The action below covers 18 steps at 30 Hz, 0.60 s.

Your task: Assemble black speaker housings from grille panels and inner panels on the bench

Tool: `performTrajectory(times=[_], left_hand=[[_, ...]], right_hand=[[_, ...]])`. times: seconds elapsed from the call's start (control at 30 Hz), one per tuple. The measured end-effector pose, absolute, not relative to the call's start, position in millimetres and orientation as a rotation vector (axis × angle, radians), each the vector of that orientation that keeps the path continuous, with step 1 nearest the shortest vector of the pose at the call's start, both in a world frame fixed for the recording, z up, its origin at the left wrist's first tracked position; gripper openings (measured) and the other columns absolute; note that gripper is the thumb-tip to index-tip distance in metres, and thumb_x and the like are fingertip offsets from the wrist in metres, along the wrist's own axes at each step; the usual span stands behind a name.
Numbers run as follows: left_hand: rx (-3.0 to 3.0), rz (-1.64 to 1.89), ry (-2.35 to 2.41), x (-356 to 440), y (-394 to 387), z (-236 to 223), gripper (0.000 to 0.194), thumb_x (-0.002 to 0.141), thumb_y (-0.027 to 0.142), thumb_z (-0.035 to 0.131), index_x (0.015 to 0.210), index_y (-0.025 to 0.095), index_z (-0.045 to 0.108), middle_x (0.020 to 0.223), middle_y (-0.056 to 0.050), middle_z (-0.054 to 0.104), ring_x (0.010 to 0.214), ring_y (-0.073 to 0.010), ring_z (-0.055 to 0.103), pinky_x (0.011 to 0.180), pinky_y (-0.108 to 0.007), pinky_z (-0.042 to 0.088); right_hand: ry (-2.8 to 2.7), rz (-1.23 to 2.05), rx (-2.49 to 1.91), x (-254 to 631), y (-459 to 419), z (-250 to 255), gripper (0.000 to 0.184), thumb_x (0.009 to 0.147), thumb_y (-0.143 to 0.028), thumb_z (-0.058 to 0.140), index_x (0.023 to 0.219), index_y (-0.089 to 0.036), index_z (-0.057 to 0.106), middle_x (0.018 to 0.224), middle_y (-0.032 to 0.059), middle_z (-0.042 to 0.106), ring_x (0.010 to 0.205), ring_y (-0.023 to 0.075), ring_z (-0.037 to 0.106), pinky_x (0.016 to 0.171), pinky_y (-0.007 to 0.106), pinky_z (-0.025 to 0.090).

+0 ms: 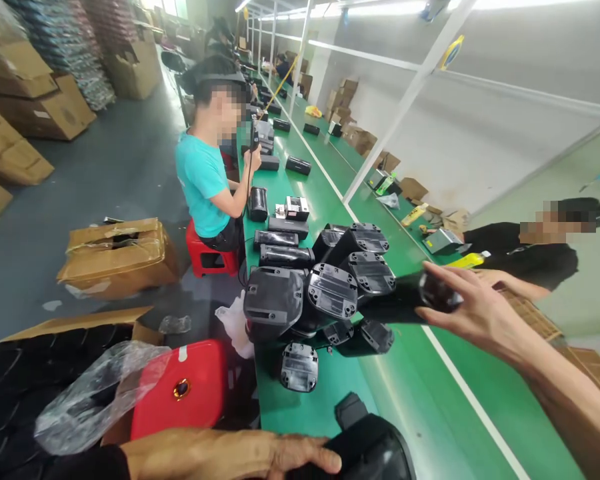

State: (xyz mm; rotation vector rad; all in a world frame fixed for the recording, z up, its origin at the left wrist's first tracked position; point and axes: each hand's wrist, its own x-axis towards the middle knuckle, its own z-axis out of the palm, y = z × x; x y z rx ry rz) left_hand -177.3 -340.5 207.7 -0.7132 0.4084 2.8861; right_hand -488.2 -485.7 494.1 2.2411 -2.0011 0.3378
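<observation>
My right hand (475, 313) grips the glossy end of a black cylindrical speaker (405, 298), holding it out over the green workbench (315, 407). Beneath and beside it, a cluster of black speakers (330, 290) stands with their grey-black ribbed end caps showing. At the bottom edge, my left hand (260, 453) has its fingers on a black speaker body (370, 450), much of which is cut off by the frame. A red case (180, 390) with a round gold fitting lies left of that hand, partly under a clear plastic bag (95, 400).
A co-worker in a teal shirt (203, 180) sits on a red stool (210, 257) at the bench, handling a black item. More speakers line the bench. An open cardboard box (120, 260) sits on the floor, with stacked cartons beyond. Another person (523, 257) works at the right.
</observation>
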Motion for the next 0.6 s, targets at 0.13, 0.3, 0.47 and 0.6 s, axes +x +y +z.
performTrajectory(times=[0.13,0.3,0.47,0.6], left_hand=[[-0.682,2.940,0.302,-161,-347,223,0.061,0.043,0.039,0.100,0.097,0.023,0.075,0.082,0.001,0.074,0.067,-0.0118,0.065,0.061,-0.021,0.056],[-0.717,2.929,0.301,-156,-345,219,0.060,0.051,0.039,0.098,0.105,0.024,0.076,0.094,-0.003,0.077,0.077,-0.0172,0.068,0.072,-0.031,0.059],[-0.698,2.898,0.323,-161,-338,206,0.042,0.063,0.050,0.091,0.090,0.022,0.078,0.081,-0.004,0.075,0.070,-0.0193,0.063,0.069,-0.035,0.055],[-0.662,2.839,0.321,-162,-340,210,0.043,0.074,0.058,0.081,0.086,0.017,0.078,0.079,-0.006,0.074,0.070,-0.0218,0.063,0.078,-0.040,0.057]], right_hand=[[-1.980,0.317,2.334,-466,-513,480,0.073,0.075,-0.053,0.069,0.142,-0.025,0.061,0.134,0.0144,0.065,0.115,0.0373,0.065,0.103,0.056,0.051],[-2.091,0.442,2.325,-476,-515,474,0.079,0.077,-0.072,0.069,0.139,-0.023,0.064,0.138,0.0151,0.064,0.124,0.0371,0.063,0.109,0.056,0.049],[-2.123,0.629,2.323,-473,-511,474,0.105,0.069,-0.094,0.062,0.144,-0.020,0.061,0.148,0.0194,0.055,0.137,0.0395,0.053,0.117,0.058,0.041],[-2.171,0.879,2.026,-451,-464,486,0.091,0.078,-0.085,0.064,0.145,-0.023,0.061,0.153,0.0193,0.049,0.144,0.0396,0.047,0.118,0.059,0.040]])
